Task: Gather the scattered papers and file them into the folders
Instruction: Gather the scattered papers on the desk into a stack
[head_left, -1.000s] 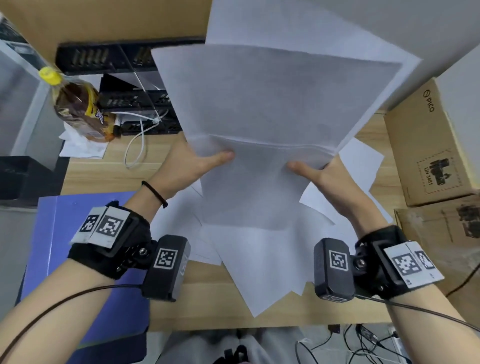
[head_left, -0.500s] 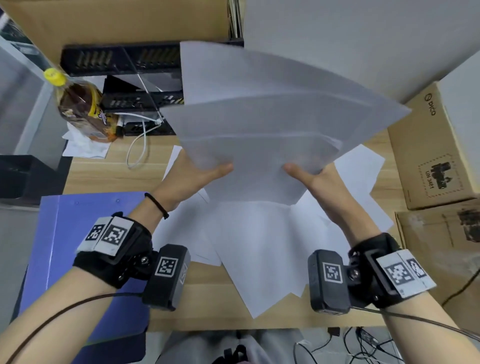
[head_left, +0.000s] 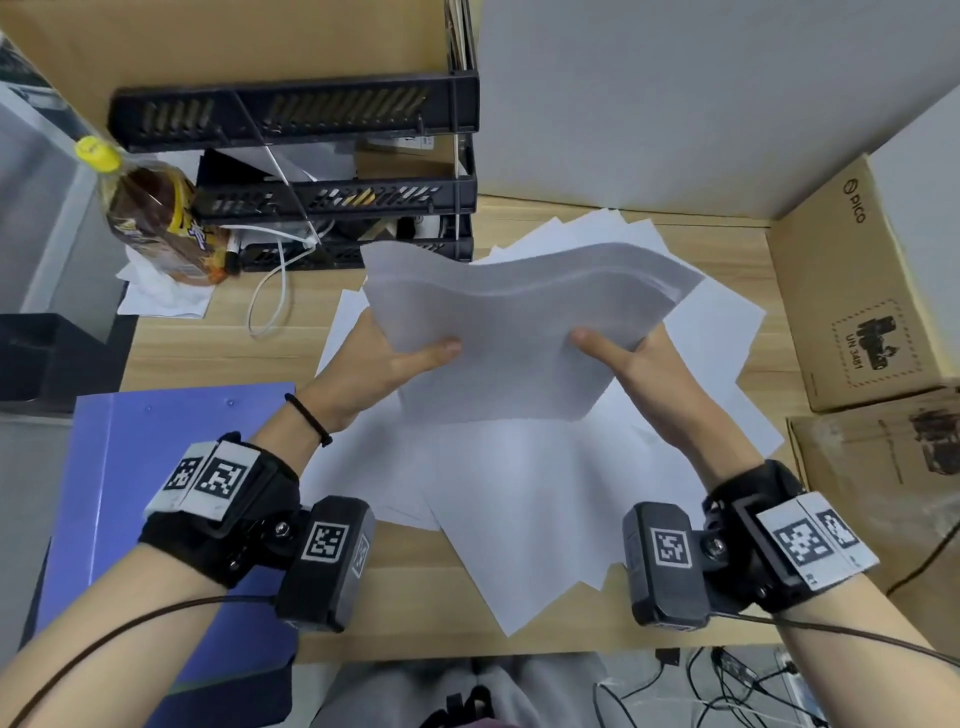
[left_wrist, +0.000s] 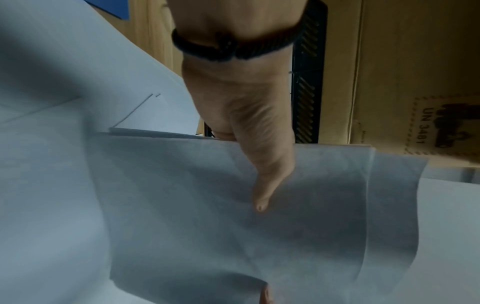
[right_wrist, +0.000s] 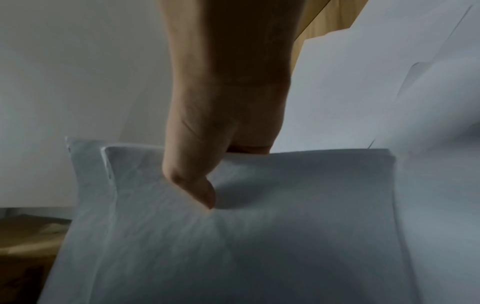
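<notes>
Both hands hold a stack of white papers (head_left: 514, 322) above the desk's middle. My left hand (head_left: 384, 358) pinches its left side, thumb on top, fingers hidden beneath. My right hand (head_left: 628, 358) pinches the right side the same way. The stack (left_wrist: 233, 205) sags and bends between them; my right thumb presses into the sheets (right_wrist: 259, 226). Several loose papers (head_left: 519, 493) lie spread on the wooden desk (head_left: 218, 348) under the stack. A blue folder (head_left: 130, 493) lies flat at the desk's left front.
A black tiered paper tray (head_left: 332, 176) stands at the back left, with a brown drink bottle (head_left: 156, 213) and a white cable (head_left: 275, 291) beside it. Cardboard boxes (head_left: 862, 291) line the right side. Cables hang below the desk's front edge.
The held stack has dropped from high and tilted toward the camera to a lower, flatter position over the desk. Its fanned sheets have come together.
</notes>
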